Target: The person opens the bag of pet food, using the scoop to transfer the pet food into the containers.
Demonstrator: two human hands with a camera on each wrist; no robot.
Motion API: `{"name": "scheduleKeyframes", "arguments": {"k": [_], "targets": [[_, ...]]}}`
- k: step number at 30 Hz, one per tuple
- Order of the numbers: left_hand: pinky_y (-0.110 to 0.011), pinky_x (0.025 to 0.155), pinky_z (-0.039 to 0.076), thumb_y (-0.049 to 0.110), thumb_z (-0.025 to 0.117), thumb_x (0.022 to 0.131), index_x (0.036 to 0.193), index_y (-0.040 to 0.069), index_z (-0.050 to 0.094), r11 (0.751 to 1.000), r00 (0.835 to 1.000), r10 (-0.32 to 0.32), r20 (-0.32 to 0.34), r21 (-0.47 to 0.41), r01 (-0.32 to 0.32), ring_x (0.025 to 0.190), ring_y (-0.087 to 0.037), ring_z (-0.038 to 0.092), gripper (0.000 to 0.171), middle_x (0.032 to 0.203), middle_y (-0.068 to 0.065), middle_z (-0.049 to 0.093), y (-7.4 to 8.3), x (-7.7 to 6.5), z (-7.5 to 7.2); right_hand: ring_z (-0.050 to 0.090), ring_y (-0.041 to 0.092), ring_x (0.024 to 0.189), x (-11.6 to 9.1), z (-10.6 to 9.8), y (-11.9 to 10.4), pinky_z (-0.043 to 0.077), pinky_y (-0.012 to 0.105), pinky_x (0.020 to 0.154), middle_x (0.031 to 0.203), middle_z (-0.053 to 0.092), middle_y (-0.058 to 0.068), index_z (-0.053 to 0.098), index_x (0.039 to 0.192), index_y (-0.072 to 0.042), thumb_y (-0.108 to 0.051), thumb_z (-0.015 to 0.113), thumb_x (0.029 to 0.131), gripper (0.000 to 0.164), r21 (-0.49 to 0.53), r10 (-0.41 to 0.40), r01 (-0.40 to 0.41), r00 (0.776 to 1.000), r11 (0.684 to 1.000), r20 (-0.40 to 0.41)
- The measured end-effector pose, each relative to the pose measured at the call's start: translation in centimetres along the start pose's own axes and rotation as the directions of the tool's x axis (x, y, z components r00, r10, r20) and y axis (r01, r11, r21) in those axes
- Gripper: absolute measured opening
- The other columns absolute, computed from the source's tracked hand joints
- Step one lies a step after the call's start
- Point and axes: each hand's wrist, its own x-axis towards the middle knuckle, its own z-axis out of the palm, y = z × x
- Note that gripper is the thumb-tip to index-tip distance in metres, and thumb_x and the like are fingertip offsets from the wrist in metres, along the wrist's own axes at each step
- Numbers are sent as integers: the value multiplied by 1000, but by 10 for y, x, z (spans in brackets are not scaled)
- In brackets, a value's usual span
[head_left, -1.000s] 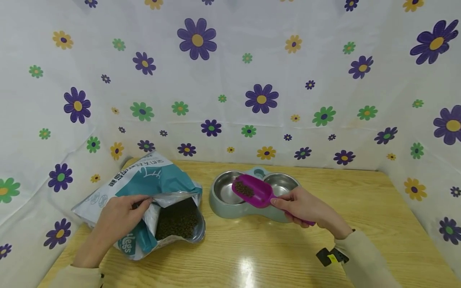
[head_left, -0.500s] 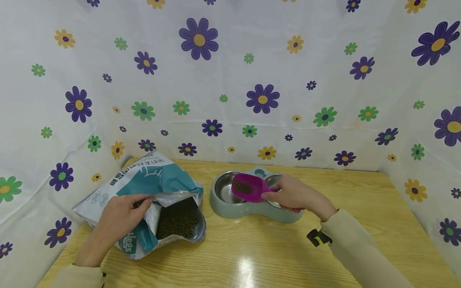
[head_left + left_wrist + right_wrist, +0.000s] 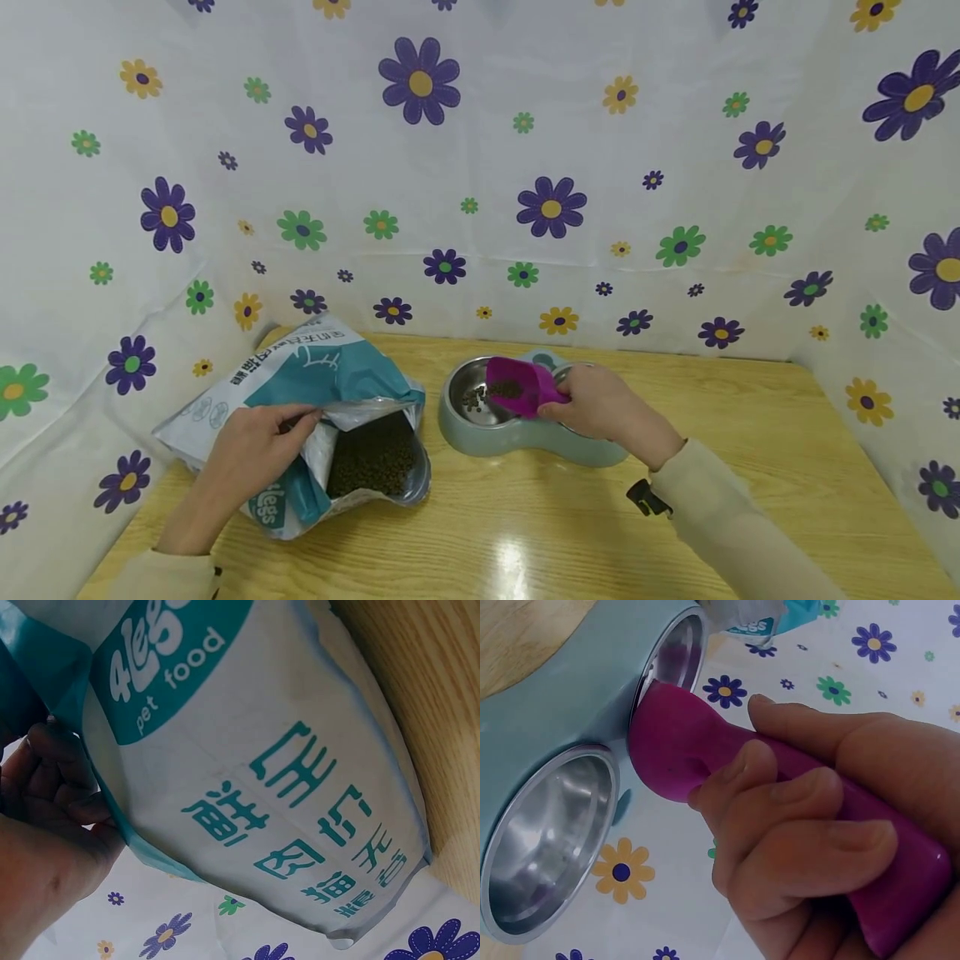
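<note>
Curled fingers of the person's right hand [image 3: 600, 404] wrap the handle [image 3: 915, 892] of a magenta plastic scoop [image 3: 534, 388], tilted over the left round steel bowl [image 3: 487, 416] in a pale blue-green double feeder [image 3: 487, 440]. Small brown kibble [image 3: 472, 399] lies both in that bowl and on the scoop. Across from me, the left hand [image 3: 251, 450] pinches the mouth of a white-and-teal food bag [image 3: 352, 371], gaping open on the yellowish wooden table [image 3: 750, 400]. One risk, I'd judge — a hasty wrist turn could scatter pellets beyond the rim; another — a loosened pinch might let the bag sag shut.
</note>
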Motion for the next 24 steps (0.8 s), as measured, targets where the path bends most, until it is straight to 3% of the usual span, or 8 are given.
{"name": "scheduleKeyframes", "arguments": {"k": [15,21,24], "targets": [[-24,48,34,21,70,97,110,7,81,1000,1000,-7,13,-4,7,48,2,39,22,63,7,67,1,1,0,46,13,59,-9,13,-6,34,25,52,64,51,-1,55,70,-13,-32,78,92,37,-248,-74,27,980,968,-183],[-23,48,34,20,71,96,110,6,81,1000,1000,15,-4,5,-15,48,3,39,21,60,8,64,-1,0,0,54,13,60,-10,18,-1,46,28,52,66,57,-1,60,77,-12,-29,81,90,30,-318,-142,60,961,946,-239],[-23,47,33,20,70,97,110,6,81,1000,1000,15,0,2,-15,47,2,39,22,61,8,65,0,1,1,56,14,62,-13,19,3,48,29,54,68,61,0,63,82,-10,-27,80,90,26,-304,-162,79,952,949,-259]]}}
